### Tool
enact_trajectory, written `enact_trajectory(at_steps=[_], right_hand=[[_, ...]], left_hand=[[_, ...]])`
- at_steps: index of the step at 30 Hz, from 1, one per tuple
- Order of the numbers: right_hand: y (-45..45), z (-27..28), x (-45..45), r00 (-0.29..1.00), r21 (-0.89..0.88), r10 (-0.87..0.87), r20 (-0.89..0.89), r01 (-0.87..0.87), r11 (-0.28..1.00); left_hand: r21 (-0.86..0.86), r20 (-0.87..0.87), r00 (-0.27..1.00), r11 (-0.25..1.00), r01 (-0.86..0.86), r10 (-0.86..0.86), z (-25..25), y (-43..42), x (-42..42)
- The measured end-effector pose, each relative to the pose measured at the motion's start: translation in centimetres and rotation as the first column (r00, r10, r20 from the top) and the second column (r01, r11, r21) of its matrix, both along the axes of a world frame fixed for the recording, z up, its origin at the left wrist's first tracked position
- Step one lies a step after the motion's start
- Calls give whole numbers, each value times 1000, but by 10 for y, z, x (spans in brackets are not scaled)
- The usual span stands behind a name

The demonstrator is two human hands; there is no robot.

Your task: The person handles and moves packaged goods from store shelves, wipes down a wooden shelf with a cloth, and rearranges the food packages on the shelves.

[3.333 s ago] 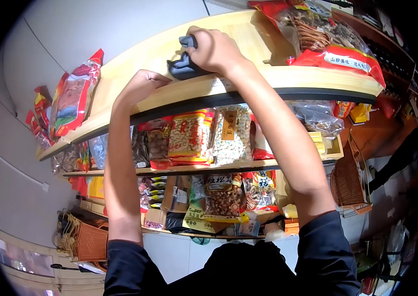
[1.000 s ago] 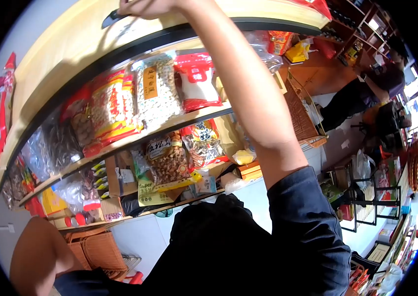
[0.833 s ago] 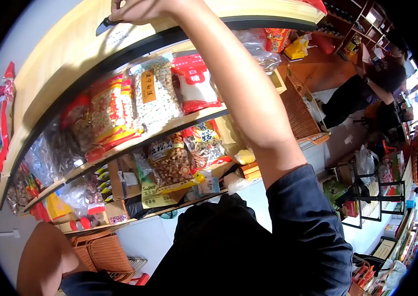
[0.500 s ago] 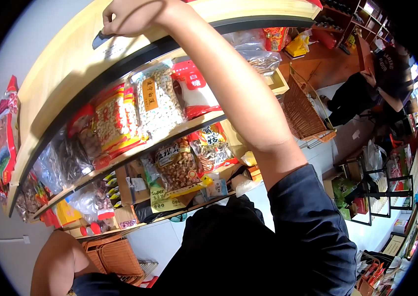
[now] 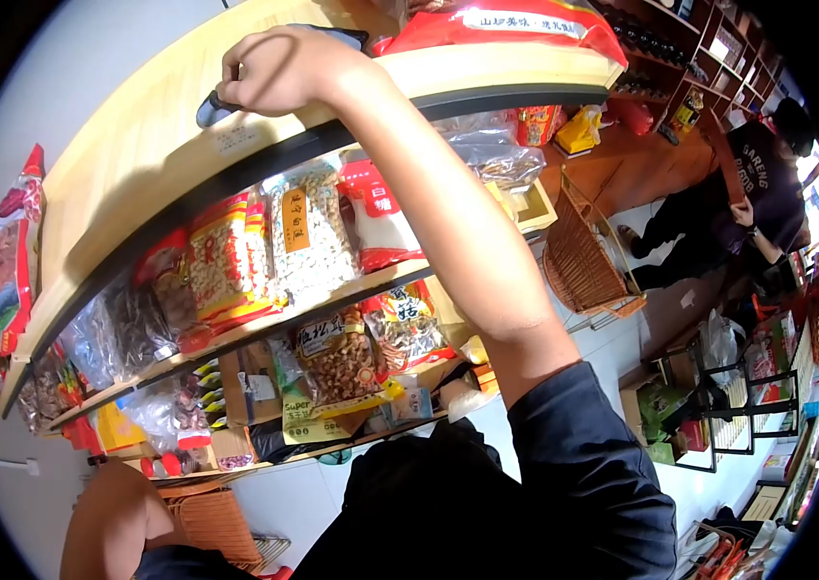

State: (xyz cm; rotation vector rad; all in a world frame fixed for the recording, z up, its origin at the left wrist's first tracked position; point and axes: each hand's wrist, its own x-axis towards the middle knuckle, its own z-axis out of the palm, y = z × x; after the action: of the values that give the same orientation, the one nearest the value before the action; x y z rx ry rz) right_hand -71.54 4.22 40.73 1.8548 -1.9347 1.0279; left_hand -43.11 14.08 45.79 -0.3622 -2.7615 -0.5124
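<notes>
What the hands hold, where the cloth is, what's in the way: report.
Right hand closed on grey cloth, on top shelf. Left hand out of view. Red bag close by, possibly in the way.

Right hand [image 5: 279, 75] grips a dark cloth [image 5: 211, 110] on the top shelf [image 5: 100, 179].
A red bag [image 5: 516, 29] lies near it, rightward; packets [image 5: 305, 230] line the lower shelves [image 5: 392, 275]. The left arm [image 5: 119, 517] bends at lower left. Another person [image 5: 765, 198] stands beyond a wicker basket [image 5: 579, 256].

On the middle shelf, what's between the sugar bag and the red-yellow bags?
A clear bag with an orange label, seen in the head view.
</notes>
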Motion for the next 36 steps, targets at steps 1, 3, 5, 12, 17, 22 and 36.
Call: enact_trajectory(at_steps=[1, 3, 5, 12, 17, 22, 36], right_hand=[[-1, 1, 0, 1000, 22, 15, 15, -15, 1000], [-3, 2, 1, 1000, 46, -2, 17, 1, 999], [-1, 2, 3, 999, 59, -39, 32, 37, 998], [3, 7, 6, 984, 111, -158, -77, 166, 980], [3, 12, 13, 917, 169, -377, -131, 396, 903], [2, 9, 5, 972, 152, -224, -66, 232, 961], [27, 8, 6, 975, -788, -35, -219, -156, 596]], left_hand=[[7, -6, 1000, 1000, 4, -4, 1, 0, 0], [6, -14, 1000, 1000, 0, 0, 1, 0, 0], [6, -15, 1000, 1000, -1, 1, 2, 0, 1], [24, -44, 999, 1000, 4, -3, 0, 2, 6], [50, -90, 996, 999, -7, 12, -1, 1, 19], [88, -115, 993, 996, -21, 31, -1, -1, 27], [151, -168, 983, 987, -49, 74, -13, 2, 53]])
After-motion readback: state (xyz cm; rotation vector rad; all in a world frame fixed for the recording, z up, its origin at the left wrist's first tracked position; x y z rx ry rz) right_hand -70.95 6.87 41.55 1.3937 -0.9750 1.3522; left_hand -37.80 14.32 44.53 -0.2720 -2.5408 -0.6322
